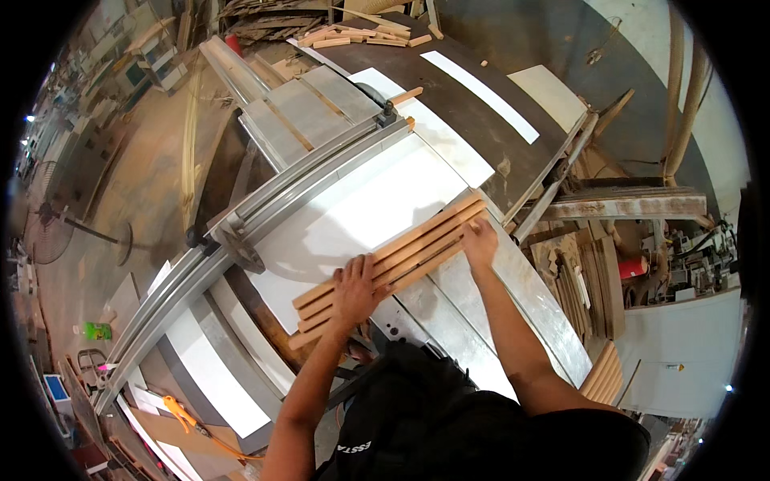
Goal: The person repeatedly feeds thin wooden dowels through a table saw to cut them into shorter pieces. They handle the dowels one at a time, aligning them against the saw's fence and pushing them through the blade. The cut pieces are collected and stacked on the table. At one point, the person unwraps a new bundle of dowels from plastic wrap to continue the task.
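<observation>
At the metal table [536, 309], wooden strips [418, 230] lie in both hands [356, 290].

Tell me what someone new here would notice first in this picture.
Probably the row of wooden strips lying slantwise across the middle, the left hand on it toward its left end and the right hand at its right end. Next, perhaps the bright white panel just beyond the strips, then the orange tool with a hose at the lower left.
</observation>
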Demonstrator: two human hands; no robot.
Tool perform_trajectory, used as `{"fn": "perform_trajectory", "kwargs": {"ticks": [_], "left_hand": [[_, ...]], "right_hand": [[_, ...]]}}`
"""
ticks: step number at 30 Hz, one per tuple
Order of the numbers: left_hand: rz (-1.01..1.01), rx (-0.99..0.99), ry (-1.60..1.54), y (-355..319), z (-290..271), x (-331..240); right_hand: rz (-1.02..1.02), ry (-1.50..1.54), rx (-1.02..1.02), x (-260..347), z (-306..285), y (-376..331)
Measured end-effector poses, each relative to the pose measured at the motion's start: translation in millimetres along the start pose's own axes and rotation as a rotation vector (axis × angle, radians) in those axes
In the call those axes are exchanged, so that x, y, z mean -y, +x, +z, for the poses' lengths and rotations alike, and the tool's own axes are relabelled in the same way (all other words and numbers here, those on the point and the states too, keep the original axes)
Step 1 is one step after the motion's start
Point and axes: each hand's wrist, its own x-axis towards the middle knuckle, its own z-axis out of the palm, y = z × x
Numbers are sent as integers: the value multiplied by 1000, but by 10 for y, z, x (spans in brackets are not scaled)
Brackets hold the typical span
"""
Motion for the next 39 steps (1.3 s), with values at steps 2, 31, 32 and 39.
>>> {"fn": "perform_trajectory", "kwargs": {"ticks": [2, 31, 32, 39], "left_hand": [[43, -35, -10, -112, 181, -126], [634, 270, -29, -1281, 1729, -3017], [662, 276, -35, -1302, 1804, -3166], [769, 292, -2, -1714, 2005, -3963]], "right_hand": [[16, -211, 42, -311, -490, -321], [330, -11, 194, -1170, -2743, -3834], [374, -5, 201, -1181, -2822, -3939], [629, 202, -25, -1209, -2980, -4491]]}}
